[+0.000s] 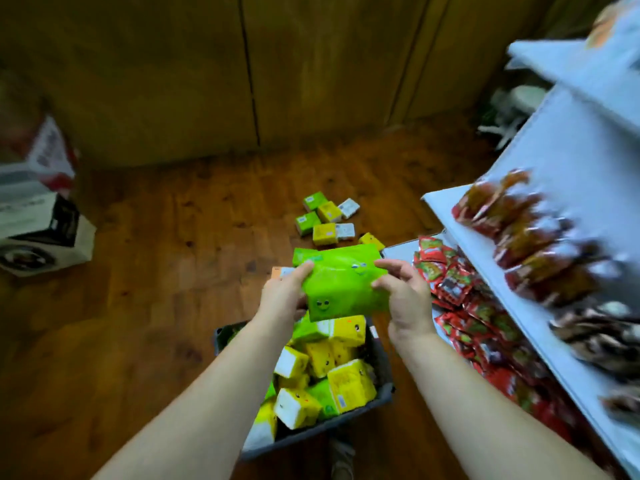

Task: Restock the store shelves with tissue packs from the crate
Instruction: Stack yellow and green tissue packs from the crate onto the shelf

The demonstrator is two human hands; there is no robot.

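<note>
Above the grey crate of loose packs, left hand and right hand grip a green tissue pack by its ends. Snack packets at right are blurred; wooden floor below.

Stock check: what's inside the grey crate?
Loose yellow tissue packs and some green tissue packs, piled to the crate rim. The large green pack gripped by the left hand and right hand hides the far end; the bottom is buried.
</note>
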